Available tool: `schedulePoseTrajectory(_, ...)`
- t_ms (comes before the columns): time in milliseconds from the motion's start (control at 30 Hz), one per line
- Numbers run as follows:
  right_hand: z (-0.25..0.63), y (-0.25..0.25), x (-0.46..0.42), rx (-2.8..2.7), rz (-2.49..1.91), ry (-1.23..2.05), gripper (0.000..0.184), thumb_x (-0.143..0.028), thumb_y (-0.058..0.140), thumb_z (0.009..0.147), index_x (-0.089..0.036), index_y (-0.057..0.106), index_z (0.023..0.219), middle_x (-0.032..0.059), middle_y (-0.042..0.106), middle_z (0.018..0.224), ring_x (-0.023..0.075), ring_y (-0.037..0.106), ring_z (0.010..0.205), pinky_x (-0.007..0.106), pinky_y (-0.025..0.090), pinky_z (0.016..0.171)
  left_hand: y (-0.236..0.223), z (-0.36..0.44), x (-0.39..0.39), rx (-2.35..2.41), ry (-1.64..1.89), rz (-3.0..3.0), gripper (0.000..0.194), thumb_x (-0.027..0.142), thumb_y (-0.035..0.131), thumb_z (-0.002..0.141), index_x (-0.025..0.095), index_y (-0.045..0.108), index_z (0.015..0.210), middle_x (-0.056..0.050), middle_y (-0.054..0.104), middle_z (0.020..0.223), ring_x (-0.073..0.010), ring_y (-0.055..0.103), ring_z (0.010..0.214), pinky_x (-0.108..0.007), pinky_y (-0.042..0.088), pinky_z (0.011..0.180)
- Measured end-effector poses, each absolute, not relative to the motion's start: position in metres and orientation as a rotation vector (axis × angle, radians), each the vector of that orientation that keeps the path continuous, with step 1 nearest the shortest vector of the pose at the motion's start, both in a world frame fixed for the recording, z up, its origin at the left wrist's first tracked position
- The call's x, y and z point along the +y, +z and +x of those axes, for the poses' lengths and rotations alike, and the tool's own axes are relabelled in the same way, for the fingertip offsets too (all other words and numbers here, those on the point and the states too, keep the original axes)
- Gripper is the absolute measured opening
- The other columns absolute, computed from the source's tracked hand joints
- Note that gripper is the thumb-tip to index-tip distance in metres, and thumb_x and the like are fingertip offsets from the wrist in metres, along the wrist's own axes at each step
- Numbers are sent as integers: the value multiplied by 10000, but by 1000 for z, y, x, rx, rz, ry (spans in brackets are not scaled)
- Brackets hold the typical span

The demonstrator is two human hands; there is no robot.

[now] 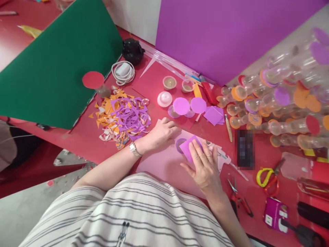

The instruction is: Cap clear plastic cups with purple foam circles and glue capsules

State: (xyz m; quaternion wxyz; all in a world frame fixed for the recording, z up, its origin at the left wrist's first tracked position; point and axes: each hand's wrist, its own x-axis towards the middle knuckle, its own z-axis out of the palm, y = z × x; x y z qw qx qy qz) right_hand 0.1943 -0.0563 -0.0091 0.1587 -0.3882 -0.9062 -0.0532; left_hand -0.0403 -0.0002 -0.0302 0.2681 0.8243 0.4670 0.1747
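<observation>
One purple paper square (186,148), probably light, creases easily, best held by edges, sits under open right hand (204,166); left hand (164,132) half-curled, can't tell if gripping.

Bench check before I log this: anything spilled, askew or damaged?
Yes: small bits, one pinkish, litter the floor left of the table, as if dropped. Purple and orange offcuts sprawl in a loose heap, in no container. No damage that I can see.
</observation>
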Motion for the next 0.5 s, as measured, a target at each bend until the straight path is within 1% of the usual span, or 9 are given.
schedulePoseTrajectory(67,194,-9,-58,-2589,-1120,-158,785,-423,561,1015,-128,193,1643,181,664,1385,351,520,1413,576,253,1245,-29,-41,0,1278,468,2209,265,174,555,929,170,674,1166,-107,673,1101,-247,537,983,-407,421,911)
schedulePoseTrajectory(133,193,-9,-59,-2590,-1129,-159,775,-364,587,1010,-138,199,1642,179,661,1391,347,538,1398,581,257,1246,-29,-39,0,1292,486,2210,258,167,474,968,162,688,1113,-104,676,1062,-225,540,927,-406,420,908)
schedulePoseTrajectory(200,193,-11,-59,-2579,-1129,-160,741,-242,584,1008,-154,208,1641,169,667,1385,325,571,1370,581,258,1250,-29,-38,0,1305,511,2227,274,193,435,1001,154,697,1074,-101,680,1018,-215,542,882,-396,419,891)
schedulePoseTrajectory(267,194,-15,-57,-2549,-1118,-165,720,-109,541,994,-177,224,1637,149,689,1359,294,607,1336,584,258,1252,-30,-37,1,1317,547,2254,291,208,420,1020,145,703,1046,-97,683,963,-208,550,850,-381,418,873)
schedulePoseTrajectory(333,195,-20,-54,-2501,-1109,-179,711,-45,502,977,-204,262,1627,129,712,1326,280,630,1310,609,253,1249,-31,-37,2,1319,594,2274,309,200,405,1030,138,708,1033,-95,687,926,-199,566,830,-368,417,872)
schedulePoseTrajectory(433,194,-21,-47,-2415,-1145,-152,599,-103,490,990,-229,401,1569,119,714,1325,297,626,1313,653,256,1232,-33,-38,3,1317,651,2244,305,207,413,1036,145,708,1081,-98,704,952,-200,599,859,-364,427,884)
schedulePoseTrajectory(500,194,-18,-42,-2293,-1214,-36,460,-181,492,1006,-221,552,1461,125,722,1304,296,641,1287,609,347,1199,-34,-39,3,1314,668,2183,283,217,440,1029,162,699,1128,-100,714,1004,-214,617,916,-373,443,896)
